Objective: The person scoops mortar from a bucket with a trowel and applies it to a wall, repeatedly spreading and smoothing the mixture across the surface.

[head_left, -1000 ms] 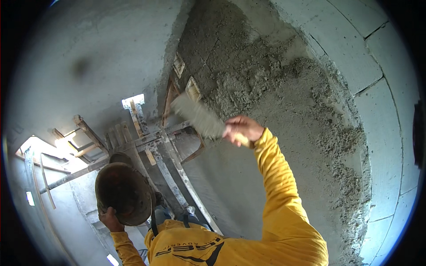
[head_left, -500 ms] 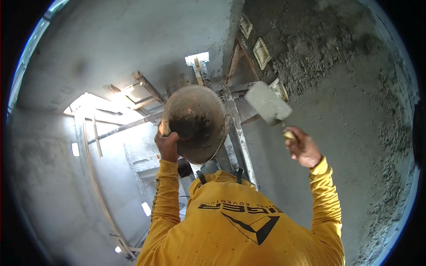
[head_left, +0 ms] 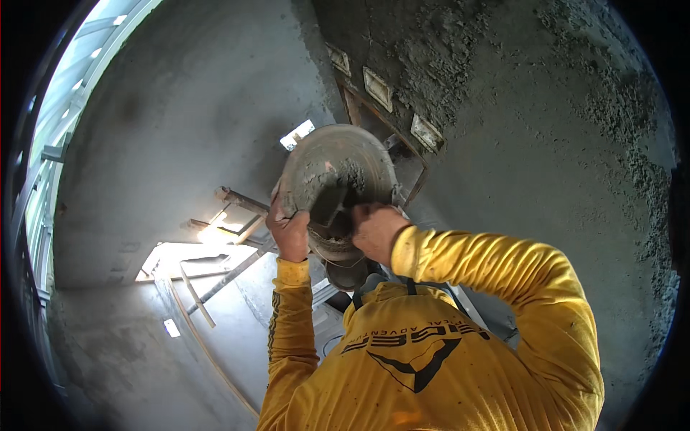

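Observation:
My left hand (head_left: 289, 233) grips a round, mortar-stained bowl (head_left: 343, 140) by its left rim, with the thumb over the edge. Grey wet mortar (head_left: 351, 174) lies inside. My right hand (head_left: 379, 233) is closed at the bowl's near right side, holding a trowel whose handle is hidden by the fingers. The trowel's dark, shadowed blade (head_left: 327, 207) is down in the bowl against the mortar. To the right stands a wall (head_left: 517, 165) coated with grey plaster, rough along its upper part and smoother below.
Several pale rectangular frames (head_left: 378, 89) sit in the plastered wall. Below the bowl, another dark round container (head_left: 348, 274) partly shows. Wooden beams (head_left: 244, 200) cross near a bright opening at left. A metal lattice (head_left: 68, 108) borders the far left.
My right hand has swung left from beside the wall, bringing the trowel into the bowl. The bowl sits slightly further right in the picture, and the whole view has turned.

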### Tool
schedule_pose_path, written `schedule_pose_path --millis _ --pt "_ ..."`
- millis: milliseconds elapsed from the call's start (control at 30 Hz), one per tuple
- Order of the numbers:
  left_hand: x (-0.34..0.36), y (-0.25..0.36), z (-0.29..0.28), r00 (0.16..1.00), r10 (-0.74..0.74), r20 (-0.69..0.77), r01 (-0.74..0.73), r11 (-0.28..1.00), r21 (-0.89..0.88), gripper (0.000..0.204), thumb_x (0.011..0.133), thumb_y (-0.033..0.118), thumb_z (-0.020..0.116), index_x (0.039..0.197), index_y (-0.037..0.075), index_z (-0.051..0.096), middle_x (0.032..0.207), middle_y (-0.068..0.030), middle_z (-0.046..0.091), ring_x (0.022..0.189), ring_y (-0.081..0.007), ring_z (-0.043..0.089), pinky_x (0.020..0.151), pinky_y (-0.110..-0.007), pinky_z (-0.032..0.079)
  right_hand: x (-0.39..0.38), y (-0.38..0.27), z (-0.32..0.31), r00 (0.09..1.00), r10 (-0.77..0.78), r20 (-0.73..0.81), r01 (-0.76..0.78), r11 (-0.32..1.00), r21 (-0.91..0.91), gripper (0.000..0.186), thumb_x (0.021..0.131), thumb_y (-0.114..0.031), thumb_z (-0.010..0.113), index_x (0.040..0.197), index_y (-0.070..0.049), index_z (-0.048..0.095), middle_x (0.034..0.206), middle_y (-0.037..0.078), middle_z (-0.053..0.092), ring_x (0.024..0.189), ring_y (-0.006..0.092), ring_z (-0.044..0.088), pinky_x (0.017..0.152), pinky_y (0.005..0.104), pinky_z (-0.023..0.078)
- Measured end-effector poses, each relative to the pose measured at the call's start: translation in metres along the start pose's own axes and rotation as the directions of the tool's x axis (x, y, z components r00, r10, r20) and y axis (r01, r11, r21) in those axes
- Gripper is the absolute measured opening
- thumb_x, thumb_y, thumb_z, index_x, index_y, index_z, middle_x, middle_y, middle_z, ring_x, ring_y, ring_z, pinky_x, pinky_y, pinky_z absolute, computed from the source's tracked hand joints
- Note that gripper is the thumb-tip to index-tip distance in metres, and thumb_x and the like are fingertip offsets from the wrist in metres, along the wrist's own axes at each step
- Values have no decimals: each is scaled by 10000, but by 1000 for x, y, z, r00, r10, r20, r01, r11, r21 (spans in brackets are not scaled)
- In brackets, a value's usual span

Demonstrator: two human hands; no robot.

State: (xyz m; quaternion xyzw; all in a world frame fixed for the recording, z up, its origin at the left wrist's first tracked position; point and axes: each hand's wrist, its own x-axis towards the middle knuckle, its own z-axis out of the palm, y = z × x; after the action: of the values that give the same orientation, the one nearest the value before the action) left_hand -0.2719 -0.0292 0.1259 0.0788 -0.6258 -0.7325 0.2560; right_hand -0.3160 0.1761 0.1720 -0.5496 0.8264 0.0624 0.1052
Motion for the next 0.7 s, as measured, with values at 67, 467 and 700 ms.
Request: schedule_pose_path --millis 67,467,700 --pt "2 6 4 999 -44 -13 45 992 118 615 719 -91 498 1333 -107 530 1230 -80 627 1125 -162 583 1009 -284 435 -8 27 15 1000 12 28 -13 1000 18 236 866 -222 577 979 -150 771 1032 142 683 938 304 689 699 424 577" --pt "8 1 30 992 107 63 -114 987 115 581 748 -78 568 1328 -81 545 1303 -115 592 1142 -180 586 1018 -303 439 -24 50 11 985 174 -10 -169 968 187 420 866 -147 523 1236 30 608 1091 218 641 923 357 665 785 449 549" --pt "-2 33 68 941 212 262 -293 901 320 524 725 -61 535 1244 -75 613 1311 -133 590 1205 -228 563 1057 -326 401 -36 62 -6 871 481 -98 -459 869 185 651 851 -131 515 1456 66 377 1001 197 663 781 370 696 737 465 561"
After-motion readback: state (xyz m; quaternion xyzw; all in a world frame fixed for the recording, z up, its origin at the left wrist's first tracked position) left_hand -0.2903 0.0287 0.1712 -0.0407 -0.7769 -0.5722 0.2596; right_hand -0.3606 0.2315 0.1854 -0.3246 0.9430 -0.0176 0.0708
